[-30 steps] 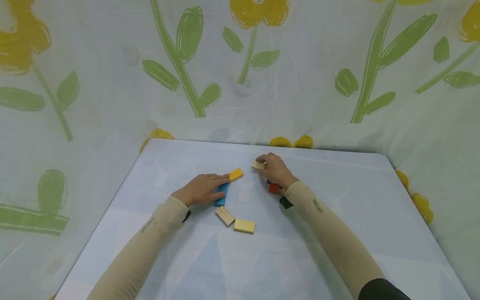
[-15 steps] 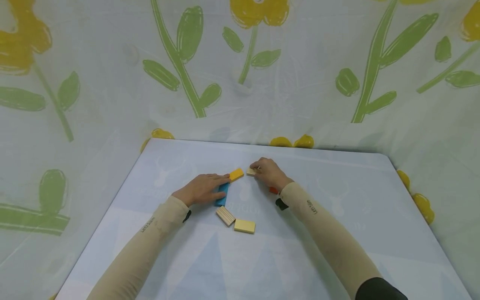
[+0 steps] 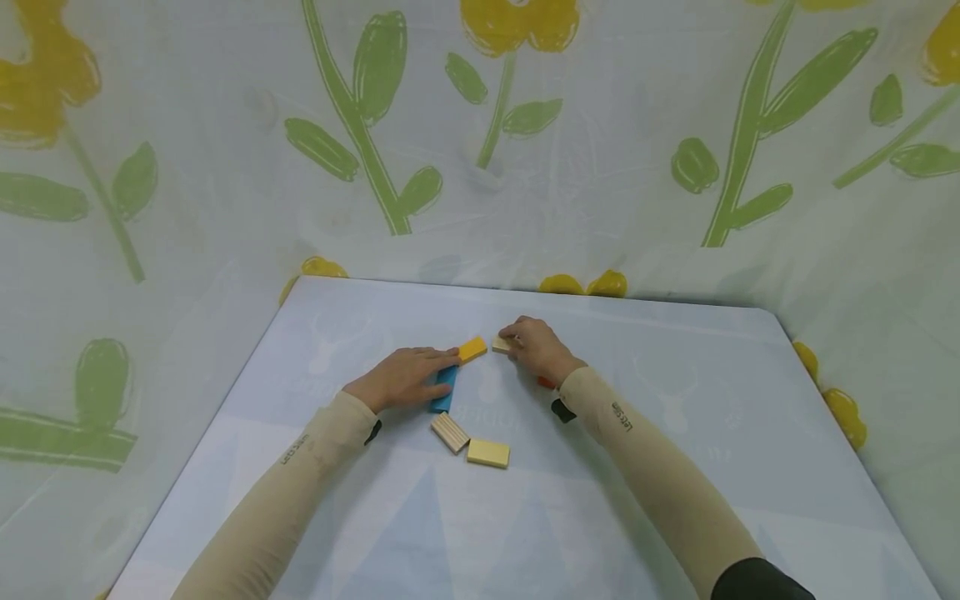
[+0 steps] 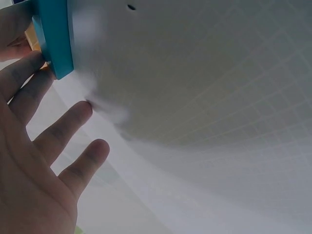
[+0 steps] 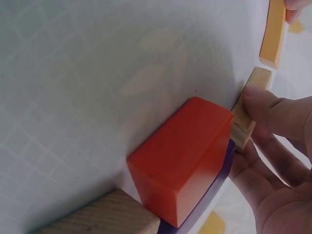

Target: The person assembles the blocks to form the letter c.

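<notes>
My left hand lies with fingers extended over a blue block, its thumb on that block and its fingertips at the end of an orange block. The left wrist view shows the blue block at the fingertips. My right hand pinches a pale wooden block between thumb and fingers, a small gap away from the orange block. Right beside the held block are a red block and a purple block, mostly hidden by the right hand in the head view.
A striped wooden block and a pale yellow block lie nearer on the white table, corner to corner. Another wooden block sits beside the red one. A flower-printed curtain rises behind the table's far edge.
My right hand has drawn the pale wooden block left and slightly nearer, close to the orange block, then stays almost still. The left hand has kept its place.
</notes>
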Available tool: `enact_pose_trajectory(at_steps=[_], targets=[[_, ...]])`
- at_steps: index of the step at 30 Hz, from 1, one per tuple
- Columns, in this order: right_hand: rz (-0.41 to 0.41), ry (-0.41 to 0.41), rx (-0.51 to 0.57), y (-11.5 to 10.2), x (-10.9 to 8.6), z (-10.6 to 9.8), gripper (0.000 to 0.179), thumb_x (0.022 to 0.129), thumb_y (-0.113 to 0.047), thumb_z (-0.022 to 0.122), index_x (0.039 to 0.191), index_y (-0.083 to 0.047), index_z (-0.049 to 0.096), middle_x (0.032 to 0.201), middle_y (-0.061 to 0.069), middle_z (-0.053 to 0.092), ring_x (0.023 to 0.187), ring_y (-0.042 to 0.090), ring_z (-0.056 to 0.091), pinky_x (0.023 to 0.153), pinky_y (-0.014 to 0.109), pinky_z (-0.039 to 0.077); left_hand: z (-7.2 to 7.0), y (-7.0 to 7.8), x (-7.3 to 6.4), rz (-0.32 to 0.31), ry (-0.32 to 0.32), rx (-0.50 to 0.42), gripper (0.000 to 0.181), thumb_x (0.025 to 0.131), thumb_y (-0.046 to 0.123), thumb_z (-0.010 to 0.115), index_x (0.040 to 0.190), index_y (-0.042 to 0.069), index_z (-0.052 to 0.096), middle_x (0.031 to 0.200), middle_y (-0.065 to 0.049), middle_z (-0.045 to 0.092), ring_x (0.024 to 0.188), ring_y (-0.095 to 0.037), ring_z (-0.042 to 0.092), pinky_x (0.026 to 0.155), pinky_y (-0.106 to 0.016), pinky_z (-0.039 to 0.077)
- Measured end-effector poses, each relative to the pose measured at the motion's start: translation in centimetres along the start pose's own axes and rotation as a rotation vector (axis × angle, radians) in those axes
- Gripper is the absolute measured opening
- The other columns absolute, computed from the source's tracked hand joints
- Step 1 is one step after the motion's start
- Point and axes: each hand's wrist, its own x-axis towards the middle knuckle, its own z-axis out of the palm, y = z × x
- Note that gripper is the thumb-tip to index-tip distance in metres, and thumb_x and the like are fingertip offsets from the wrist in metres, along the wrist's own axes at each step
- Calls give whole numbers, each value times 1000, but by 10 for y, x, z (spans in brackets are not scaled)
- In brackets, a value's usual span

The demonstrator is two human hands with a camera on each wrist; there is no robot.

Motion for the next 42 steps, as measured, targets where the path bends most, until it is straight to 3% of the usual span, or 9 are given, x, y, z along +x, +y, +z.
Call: enact_pose_trajectory(at_steps=[10,29,42], targets=[[-13,-23,-33,-4,1,-4,38,92,-3,73,130,-4,69,122,13,66,114,26,61,101,38,50,-2,-1,-1,-3,-1,16,60,103,41,58,155,15,44,161,-2,37,142,-29,43,117,-48,35],[48,-61,-50,-8,7,0,40,94,-6,73,133,-8,68,124,11,65,112,24,60,101,37,50,-1,2,-2,16,31,24,57,103,38,59,153,12,47,160,-4,40,142,-32,43,116,-50,35],[46,-74,-32,-10,5,-1,40,94,-7,73,134,-8,68,125,10,65,113,24,60,102,38,50,0,2,-1,1,16,31,57,104,39,57,154,14,45,161,-4,39,143,-32,42,117,-50,35]])
